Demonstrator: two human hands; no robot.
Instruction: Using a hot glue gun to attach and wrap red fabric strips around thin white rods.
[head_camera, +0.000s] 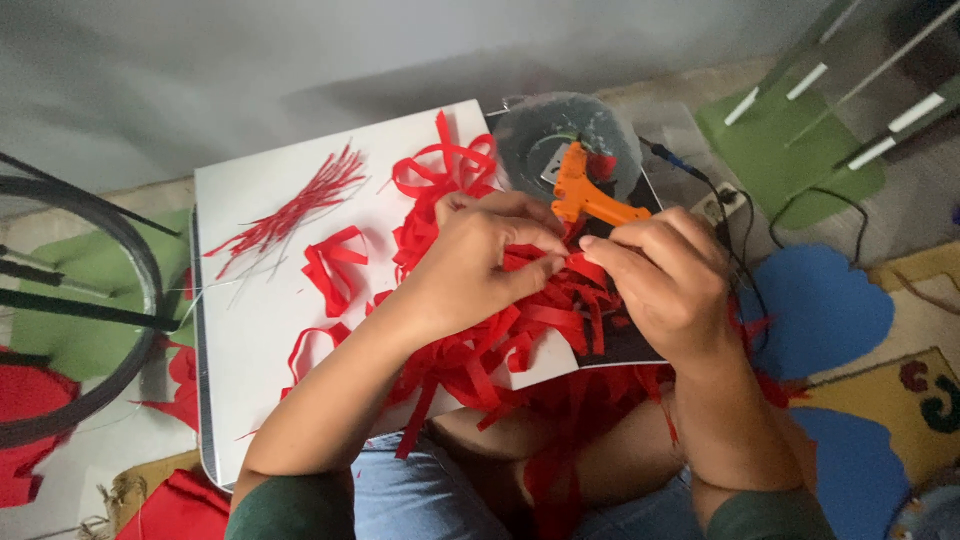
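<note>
My left hand (478, 258) and my right hand (668, 282) meet over a heap of red paper strips (480, 345) on a white board (250, 320) across my lap. Both pinch the same red strip (572, 263) between their fingertips. An orange glue gun (585, 193) lies just beyond my right hand, its nozzle resting on a round clear lid (560, 135). A bundle of thin red slivers (290, 210) lies at the board's far left.
A black cord (745, 225) runs from the glue gun to a power strip (722, 203) on the right. Blue foam shapes (825, 310) and green sheets (790, 140) lie on the floor. A black hoop (140, 290) stands at left, red cloth (30, 400) below it.
</note>
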